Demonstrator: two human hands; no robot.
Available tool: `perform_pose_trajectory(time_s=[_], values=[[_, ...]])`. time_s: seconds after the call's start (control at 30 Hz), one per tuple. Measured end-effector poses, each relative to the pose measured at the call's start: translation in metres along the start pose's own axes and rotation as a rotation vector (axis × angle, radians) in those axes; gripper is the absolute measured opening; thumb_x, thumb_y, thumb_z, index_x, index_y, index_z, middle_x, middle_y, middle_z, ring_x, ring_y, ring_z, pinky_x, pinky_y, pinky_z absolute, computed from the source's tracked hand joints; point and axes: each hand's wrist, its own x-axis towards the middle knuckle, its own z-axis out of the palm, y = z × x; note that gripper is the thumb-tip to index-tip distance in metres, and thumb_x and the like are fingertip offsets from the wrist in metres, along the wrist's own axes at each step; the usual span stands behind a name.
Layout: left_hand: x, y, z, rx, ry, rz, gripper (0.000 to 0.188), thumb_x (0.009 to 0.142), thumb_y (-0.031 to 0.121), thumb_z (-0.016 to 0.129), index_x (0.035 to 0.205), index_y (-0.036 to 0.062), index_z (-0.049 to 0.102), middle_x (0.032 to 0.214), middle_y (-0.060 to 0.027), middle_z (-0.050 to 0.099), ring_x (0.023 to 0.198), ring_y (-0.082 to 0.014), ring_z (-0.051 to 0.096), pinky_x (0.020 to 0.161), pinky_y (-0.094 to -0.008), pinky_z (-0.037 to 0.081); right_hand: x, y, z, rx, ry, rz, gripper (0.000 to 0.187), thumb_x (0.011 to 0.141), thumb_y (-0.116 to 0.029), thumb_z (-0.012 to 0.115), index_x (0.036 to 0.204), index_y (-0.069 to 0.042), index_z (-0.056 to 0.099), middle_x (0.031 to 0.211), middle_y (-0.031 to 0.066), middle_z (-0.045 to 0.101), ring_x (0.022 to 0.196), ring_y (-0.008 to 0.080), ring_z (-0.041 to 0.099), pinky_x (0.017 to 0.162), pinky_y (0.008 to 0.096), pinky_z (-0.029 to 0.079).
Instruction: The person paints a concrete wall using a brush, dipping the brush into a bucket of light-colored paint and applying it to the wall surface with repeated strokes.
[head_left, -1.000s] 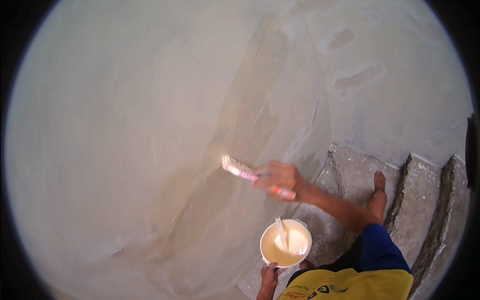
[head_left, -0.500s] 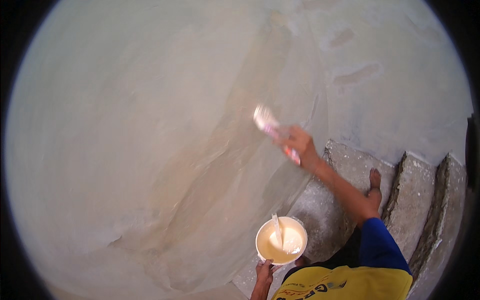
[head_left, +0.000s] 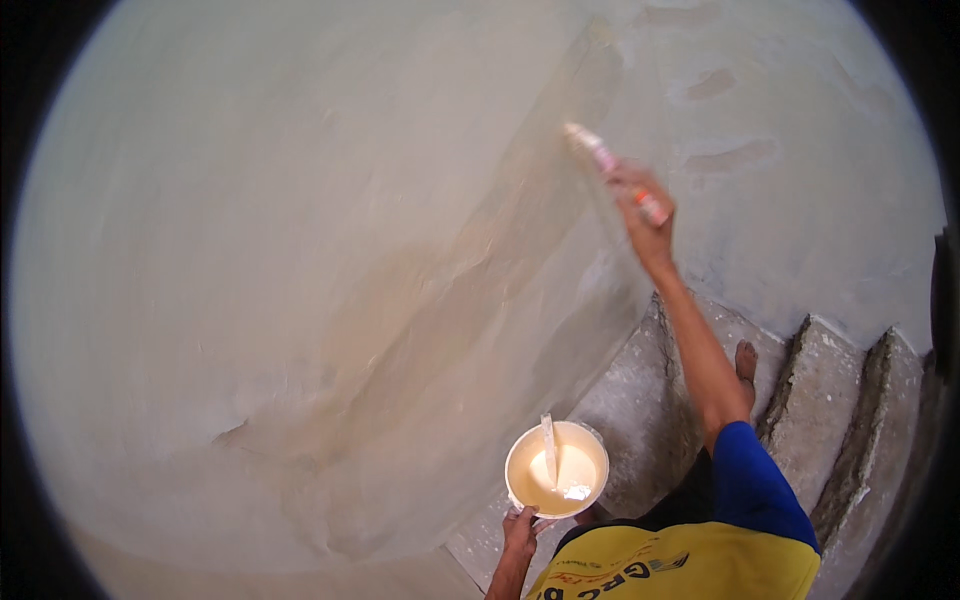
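Note:
A paintbrush point(head_left: 592, 150) is gripped in my right hand point(head_left: 643, 200), my arm stretched out toward the wall point(head_left: 270, 240). The brush's pale bristles are at a darker, damp-looking band that slants down the wall; motion blurs them, and I cannot tell if they touch. My left hand point(head_left: 519, 530) holds a white bucket point(head_left: 512, 487) by its near rim, low and close to my body. Inside the bucket lies cream-coloured paint point(head_left: 575, 466), and a pale flat stick point(head_left: 549, 445) leans in it against the far rim.
Rough concrete steps point(head_left: 815, 400) with white splashes rise at the right along the wall. My bare foot point(head_left: 746, 360) rests on one of them. Brownish patches point(head_left: 730, 157) mark the wall at upper right.
My right hand has carried the paintbrush up and to the right along the wall, straightening the arm. The bucket in my left hand sits slightly higher and further left in view.

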Motion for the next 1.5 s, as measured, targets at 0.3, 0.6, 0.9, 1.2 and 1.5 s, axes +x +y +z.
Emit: perform_pose_trajectory(time_s=[0.3, 0.6, 0.9, 1.2, 1.5], values=[[0.0, -0.005, -0.007, -0.033, 0.015, 0.023, 0.029, 0.083, 0.002, 0.065, 0.111, -0.0005, 0.059, 0.106, -0.0155, 0.066, 0.093, -0.0314, 0.068, 0.08, -0.0508, 0.062, -0.158, -0.103, 0.06, 0.238, -0.609, -0.23, 0.027, 0.074, -0.007, 0.072, 0.1, -0.013, 0.072, 0.106, 0.0092, 0.068, 0.09, 0.0243, 0.067, 0.071, 0.0338, 0.056], [0.003, -0.011, -0.021, -0.023, 0.022, 0.035, 0.026, 0.084, 0.002, 0.063, 0.109, 0.0008, 0.057, 0.104, -0.0142, 0.065, 0.091, -0.0294, 0.068, 0.074, -0.0463, 0.064, -0.064, 0.04, -0.034, 0.207, 0.013, 0.488, 0.013, 0.087, -0.003, 0.064, 0.098, -0.002, 0.071, 0.114, 0.0065, 0.066, 0.096, 0.0139, 0.063, 0.074, 0.0277, 0.053], [0.004, -0.017, -0.02, -0.015, 0.098, 0.022, 0.023, 0.087, 0.007, 0.065, 0.107, 0.0032, 0.056, 0.102, -0.009, 0.064, 0.092, -0.0241, 0.066, 0.072, -0.0444, 0.062, -0.183, -0.083, 0.024, 0.256, -0.447, 0.103, 0.021, 0.08, 0.003, 0.066, 0.099, -0.003, 0.07, 0.103, 0.0114, 0.069, 0.094, 0.0217, 0.067, 0.08, 0.0322, 0.053], [-0.018, -0.003, -0.001, -0.067, 0.025, 0.094, 0.027, 0.089, 0.006, 0.062, 0.114, 0.0022, 0.053, 0.109, -0.0095, 0.064, 0.101, -0.0233, 0.065, 0.077, -0.0432, 0.06, -0.207, -0.131, -0.001, 0.142, -1.184, 0.785, 0.015, 0.082, -0.006, 0.065, 0.094, 0.001, 0.071, 0.086, 0.0103, 0.073, 0.081, 0.0192, 0.069, 0.075, 0.0311, 0.052], [-0.033, 0.014, 0.024, -0.149, -0.028, 0.13, 0.021, 0.087, 0.002, 0.06, 0.107, 0.002, 0.056, 0.105, -0.0101, 0.066, 0.091, -0.0211, 0.069, 0.072, -0.0382, 0.062, -0.331, -0.106, 0.019, -0.006, -1.387, 0.615, 0.019, 0.079, -0.017, 0.066, 0.09, -0.002, 0.068, 0.079, 0.0198, 0.068, 0.074, 0.0374, 0.067, 0.069, 0.0419, 0.052]])
